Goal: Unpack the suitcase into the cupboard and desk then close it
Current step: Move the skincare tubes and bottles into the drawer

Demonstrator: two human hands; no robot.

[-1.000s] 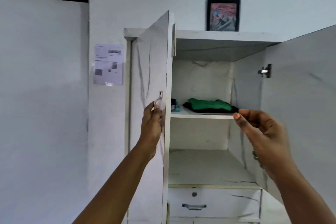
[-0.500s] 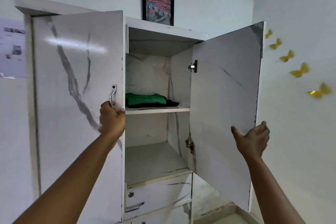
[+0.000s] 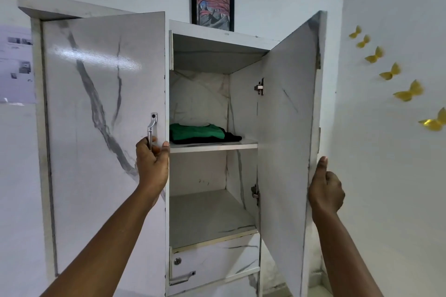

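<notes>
Cupboard (image 3: pixel 212 48) doors swing light and stiff; my left hand (image 3: pixel 152 161) grips the handle (image 3: pixel 151 128), right hand (image 3: pixel 325 190) curled round the other door's edge (image 3: pixel 311 152)

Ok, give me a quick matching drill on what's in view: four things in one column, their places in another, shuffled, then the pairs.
Things:
1. left hand
2. right hand
3. green garment
4. framed picture

Places:
A. on top of the cupboard
B. on the left door's metal handle
C. at the right door's outer edge
D. folded on the upper shelf

Pairs: 1-B, 2-C, 3-D, 4-A
</notes>
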